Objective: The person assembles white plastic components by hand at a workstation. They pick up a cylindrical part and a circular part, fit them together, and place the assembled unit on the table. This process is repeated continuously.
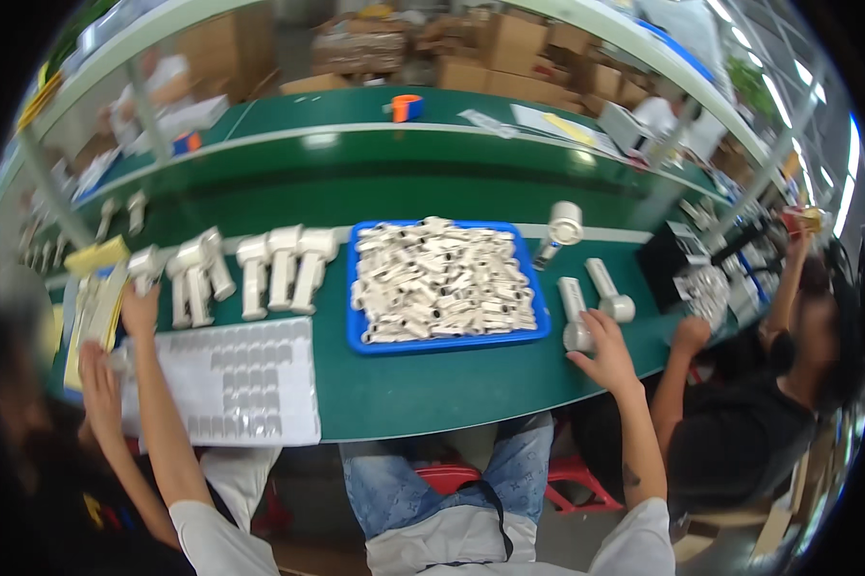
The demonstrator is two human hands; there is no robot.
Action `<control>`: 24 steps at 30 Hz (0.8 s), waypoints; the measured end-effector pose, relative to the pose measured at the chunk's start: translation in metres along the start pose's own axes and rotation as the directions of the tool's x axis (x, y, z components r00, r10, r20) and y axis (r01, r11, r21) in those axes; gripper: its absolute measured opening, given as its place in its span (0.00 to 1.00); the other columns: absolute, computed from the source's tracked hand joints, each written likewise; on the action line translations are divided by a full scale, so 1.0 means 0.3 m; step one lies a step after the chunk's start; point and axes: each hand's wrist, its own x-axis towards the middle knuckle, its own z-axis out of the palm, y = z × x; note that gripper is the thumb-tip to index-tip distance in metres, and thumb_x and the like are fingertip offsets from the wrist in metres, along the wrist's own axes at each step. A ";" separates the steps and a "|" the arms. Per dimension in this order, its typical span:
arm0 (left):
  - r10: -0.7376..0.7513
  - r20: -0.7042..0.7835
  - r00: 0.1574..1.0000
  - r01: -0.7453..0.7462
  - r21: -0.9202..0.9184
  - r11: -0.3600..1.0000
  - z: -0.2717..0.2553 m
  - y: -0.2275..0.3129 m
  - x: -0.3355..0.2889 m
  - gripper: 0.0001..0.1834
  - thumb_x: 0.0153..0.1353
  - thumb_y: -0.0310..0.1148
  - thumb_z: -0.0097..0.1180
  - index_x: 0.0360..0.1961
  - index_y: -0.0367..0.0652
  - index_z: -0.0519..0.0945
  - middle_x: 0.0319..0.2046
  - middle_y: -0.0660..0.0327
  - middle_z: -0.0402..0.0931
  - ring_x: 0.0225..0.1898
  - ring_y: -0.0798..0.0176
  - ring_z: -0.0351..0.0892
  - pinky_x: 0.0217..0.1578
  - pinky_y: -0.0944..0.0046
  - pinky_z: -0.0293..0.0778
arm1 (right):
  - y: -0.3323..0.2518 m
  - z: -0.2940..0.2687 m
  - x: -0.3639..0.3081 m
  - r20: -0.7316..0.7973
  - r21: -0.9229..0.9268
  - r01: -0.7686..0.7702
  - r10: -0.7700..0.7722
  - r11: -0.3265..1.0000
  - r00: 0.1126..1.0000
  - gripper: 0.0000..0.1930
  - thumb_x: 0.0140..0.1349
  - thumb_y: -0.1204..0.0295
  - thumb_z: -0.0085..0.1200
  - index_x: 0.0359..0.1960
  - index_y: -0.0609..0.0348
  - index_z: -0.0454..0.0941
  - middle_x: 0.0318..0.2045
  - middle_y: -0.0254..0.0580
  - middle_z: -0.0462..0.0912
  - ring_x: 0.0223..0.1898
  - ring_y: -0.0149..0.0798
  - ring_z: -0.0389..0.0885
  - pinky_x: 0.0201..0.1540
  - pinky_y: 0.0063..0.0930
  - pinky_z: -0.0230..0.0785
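Note:
My left hand (pixel 141 309) reaches far to the left, its fingers closed around the lower part of a white handheld device (pixel 144 261) with a rounded head. Other white devices (pixel 284 269) of the same shape, each a thick head on a straight handle, stand in a group beside it. At the right, my right hand (pixel 607 353) grips the round head of another white device (pixel 573 305) lying on the table, its handle pointing away from me. One more such device (pixel 609 290) lies just right of it.
A blue tray (pixel 452 347) heaped with small white parts sits mid-table. Left of it lies a sheet of grey stickers (pixel 298 384), beside a co-worker's hand (pixel 101 389). A white round-headed device (pixel 565 223) stands behind. At right are a black box (pixel 671 264) and another co-worker's hand (pixel 690 336).

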 end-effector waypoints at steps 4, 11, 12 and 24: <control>-0.130 0.127 0.983 0.125 0.044 0.991 0.101 0.051 -0.018 0.29 0.55 0.45 0.68 0.54 0.38 0.78 0.49 0.45 0.81 0.52 0.41 0.80 0.53 0.51 0.73 | 0.052 -0.039 -0.043 0.077 0.036 -0.036 0.033 0.999 0.996 0.38 0.49 0.69 0.70 0.63 0.60 0.69 0.59 0.55 0.72 0.59 0.57 0.73 0.62 0.42 0.68; 0.114 -0.269 0.956 -0.130 -0.041 0.991 0.002 0.362 -0.102 0.23 0.60 0.37 0.62 0.55 0.40 0.79 0.49 0.48 0.81 0.50 0.44 0.79 0.54 0.50 0.72 | -0.273 -0.163 -0.011 -0.056 0.097 0.103 -0.098 0.990 0.994 0.30 0.46 0.67 0.71 0.53 0.58 0.75 0.46 0.51 0.80 0.49 0.56 0.78 0.52 0.44 0.72; 0.197 -0.225 0.954 -0.248 -0.223 0.943 0.002 0.551 -0.148 0.19 0.60 0.32 0.62 0.53 0.38 0.80 0.46 0.50 0.81 0.47 0.48 0.79 0.52 0.52 0.72 | -0.306 -0.157 -0.009 -0.059 0.112 0.189 -0.183 0.976 0.981 0.26 0.45 0.64 0.71 0.47 0.58 0.77 0.41 0.50 0.81 0.46 0.55 0.79 0.50 0.44 0.73; 0.769 0.366 0.524 -0.478 -0.622 0.621 0.215 1.484 -0.650 0.25 0.54 0.30 0.64 0.56 0.43 0.80 0.49 0.49 0.81 0.52 0.47 0.78 0.55 0.52 0.73 | -0.526 0.159 0.099 -0.054 0.211 0.396 -0.394 0.894 0.918 0.33 0.51 0.55 0.69 0.58 0.57 0.75 0.43 0.49 0.80 0.46 0.51 0.77 0.50 0.43 0.71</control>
